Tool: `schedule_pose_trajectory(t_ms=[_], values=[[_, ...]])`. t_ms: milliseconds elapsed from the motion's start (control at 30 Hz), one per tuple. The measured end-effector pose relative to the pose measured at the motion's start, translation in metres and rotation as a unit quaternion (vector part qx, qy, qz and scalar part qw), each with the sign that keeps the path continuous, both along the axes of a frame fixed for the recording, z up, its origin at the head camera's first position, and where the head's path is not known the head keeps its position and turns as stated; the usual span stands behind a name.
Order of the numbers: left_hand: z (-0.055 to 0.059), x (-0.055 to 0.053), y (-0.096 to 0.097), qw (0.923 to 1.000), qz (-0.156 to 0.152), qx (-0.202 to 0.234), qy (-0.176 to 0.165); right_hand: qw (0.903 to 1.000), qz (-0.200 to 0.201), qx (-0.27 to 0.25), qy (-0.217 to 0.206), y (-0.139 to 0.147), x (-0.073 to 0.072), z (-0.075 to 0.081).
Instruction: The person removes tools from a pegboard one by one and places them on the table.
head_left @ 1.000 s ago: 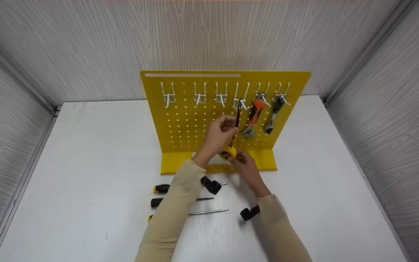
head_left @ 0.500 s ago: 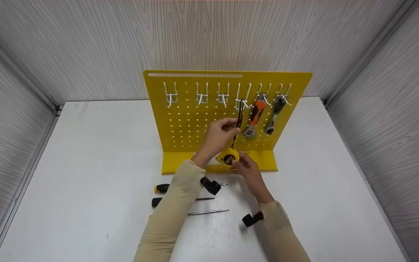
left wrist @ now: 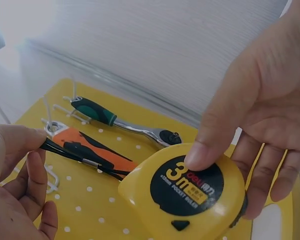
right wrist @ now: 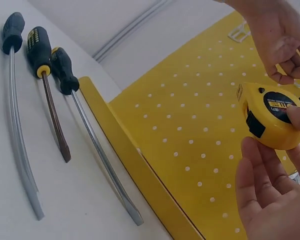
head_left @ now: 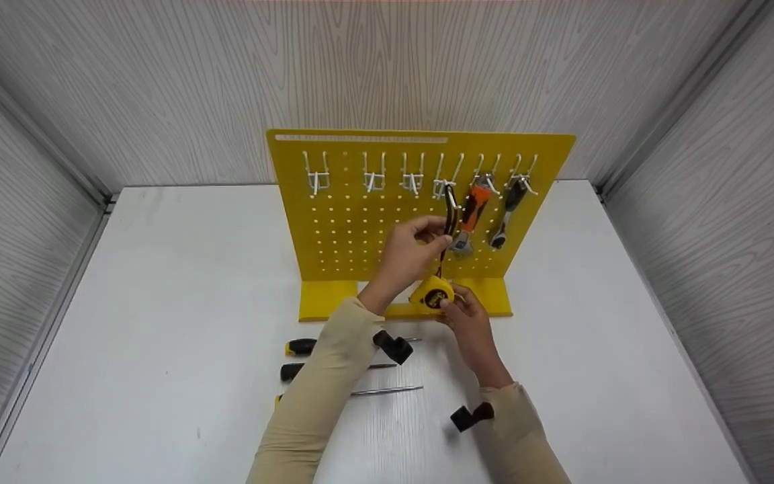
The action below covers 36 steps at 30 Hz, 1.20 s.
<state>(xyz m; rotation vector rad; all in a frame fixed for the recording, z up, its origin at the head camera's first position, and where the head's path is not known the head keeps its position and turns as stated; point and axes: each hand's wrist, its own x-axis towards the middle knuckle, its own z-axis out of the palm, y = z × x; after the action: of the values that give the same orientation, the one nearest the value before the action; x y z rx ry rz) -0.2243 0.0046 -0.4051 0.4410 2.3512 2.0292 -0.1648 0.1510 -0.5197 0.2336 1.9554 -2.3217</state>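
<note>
Before the yellow pegboard [head_left: 353,243], head view: left hand [head_left: 406,254] pinches the black strap [head_left: 451,218]; right hand [head_left: 473,329] holds the yellow tape measure [head_left: 431,294] low in front of the board.
Strap loop: its top meets the fourth white hook [head_left: 455,203] from the left; whether it is over that hook cannot be told.
Hung tools: an orange-handled wrench [head_left: 475,207] and a ratchet [head_left: 512,200], to the right.
Left wrist view, label: right thumb rests on the tape measure's "3m" face; the strap runs taut to left fingertips.
Right wrist view, screwdrivers: three screwdrivers [right wrist: 39,52] lie side by side on the white table [right wrist: 80,195].
</note>
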Motion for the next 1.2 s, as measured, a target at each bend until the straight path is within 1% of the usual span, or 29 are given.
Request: schedule_pose_trajectory(t_ms=[167, 367, 433, 533, 733, 900, 1067, 1200], values=[[0.005, 0.003, -0.001, 0.9999, 0.003, 0.013, 0.008, 0.9982, -0.015, -0.057, -0.012, 0.002, 0.006, 0.008], [0.012, 0.008, -0.002, 0.9997, -0.006, 0.015, 0.016, 0.9918, -0.04, -0.117, -0.032, 0.005, 0.012, 0.016], [0.014, 0.011, -0.002, 0.9996, -0.012, 0.014, 0.022, 0.9899, -0.041, -0.132, -0.032, 0.007, 0.014, 0.018], [0.017, 0.015, -0.002, 0.9991, -0.022, 0.016, 0.033, 0.9883, -0.037, -0.146, -0.022, 0.009, 0.017, 0.019], [0.024, 0.025, -0.002, 0.9984, -0.034, 0.009, 0.045, 0.987, -0.023, -0.159, 0.01, 0.016, 0.022, 0.022], [0.026, 0.032, -0.004, 0.997, -0.048, 0.011, 0.059, 0.9883, -0.008, -0.15, 0.028, 0.024, 0.028, 0.023], [0.024, 0.039, -0.006, 0.9962, -0.06, 0.009, 0.062, 0.9917, 0.004, -0.122, 0.038, 0.035, 0.034, 0.025], [0.019, 0.043, -0.008, 0.9955, -0.07, 0.002, 0.064, 0.9936, 0.016, -0.103, 0.045, 0.045, 0.038, 0.026]])
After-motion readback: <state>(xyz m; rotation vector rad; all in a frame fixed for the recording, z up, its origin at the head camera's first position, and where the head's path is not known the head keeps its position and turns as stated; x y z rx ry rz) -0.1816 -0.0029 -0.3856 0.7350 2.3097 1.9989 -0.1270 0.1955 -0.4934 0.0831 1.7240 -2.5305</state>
